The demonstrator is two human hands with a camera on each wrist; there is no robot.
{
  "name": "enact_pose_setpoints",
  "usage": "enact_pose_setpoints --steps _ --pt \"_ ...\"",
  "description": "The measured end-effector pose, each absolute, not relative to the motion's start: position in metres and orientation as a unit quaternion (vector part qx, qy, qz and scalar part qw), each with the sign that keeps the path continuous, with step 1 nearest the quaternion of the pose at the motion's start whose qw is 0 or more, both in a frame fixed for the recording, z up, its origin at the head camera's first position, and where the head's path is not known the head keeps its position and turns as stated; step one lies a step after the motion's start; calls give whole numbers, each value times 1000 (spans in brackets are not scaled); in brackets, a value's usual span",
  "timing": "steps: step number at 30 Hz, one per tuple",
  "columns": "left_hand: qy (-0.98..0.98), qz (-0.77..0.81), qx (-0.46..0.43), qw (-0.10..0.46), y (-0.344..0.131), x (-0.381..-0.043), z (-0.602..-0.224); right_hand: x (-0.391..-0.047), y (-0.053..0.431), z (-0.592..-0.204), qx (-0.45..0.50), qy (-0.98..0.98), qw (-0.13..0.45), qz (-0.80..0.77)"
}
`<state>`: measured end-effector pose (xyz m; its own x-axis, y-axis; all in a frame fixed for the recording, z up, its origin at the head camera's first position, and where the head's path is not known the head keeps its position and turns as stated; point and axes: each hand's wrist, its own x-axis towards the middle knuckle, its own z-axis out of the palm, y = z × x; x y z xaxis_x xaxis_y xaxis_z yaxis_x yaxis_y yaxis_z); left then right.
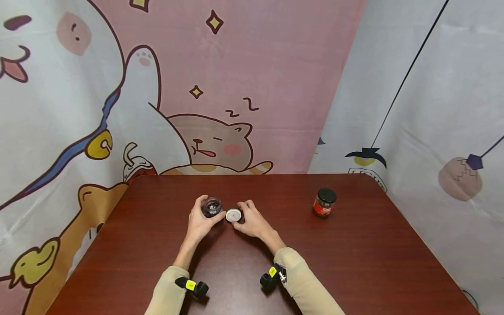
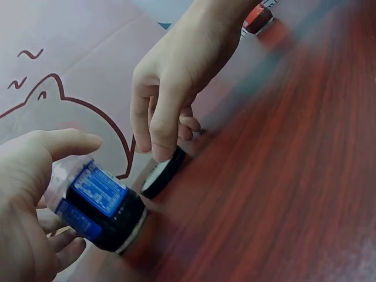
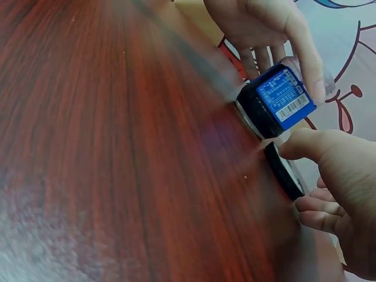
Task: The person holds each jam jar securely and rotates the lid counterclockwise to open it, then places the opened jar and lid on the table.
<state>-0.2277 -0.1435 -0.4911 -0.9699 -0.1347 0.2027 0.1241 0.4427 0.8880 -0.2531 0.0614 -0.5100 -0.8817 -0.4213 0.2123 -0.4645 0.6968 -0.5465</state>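
A glass jar (image 1: 212, 207) with a blue label and dark contents stands upright on the table, its mouth uncovered. My left hand (image 1: 200, 222) grips it around the side, thumb on the near side; the blue label (image 3: 285, 98) shows in the right wrist view. Just right of the jar, a black lid (image 1: 233, 215) lies with its white inner side up. Its rim is pinched between thumb and fingers of my right hand (image 1: 253, 222). In the left wrist view the lid (image 2: 163, 174) is close beside the jar (image 2: 100, 200), low at the tabletop.
A second jar (image 1: 324, 202) with a black lid and red label stands at the right rear of the brown wooden table (image 1: 354, 262). A cartoon-printed cloth (image 1: 275, 65) hangs behind the table's far edge.
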Motion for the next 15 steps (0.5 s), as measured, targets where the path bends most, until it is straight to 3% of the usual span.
enact_pose_setpoints --steps 15 --pt "-845 -501 -23 188 -137 -224 -471 -250 76 -490 232 -911 75 334"
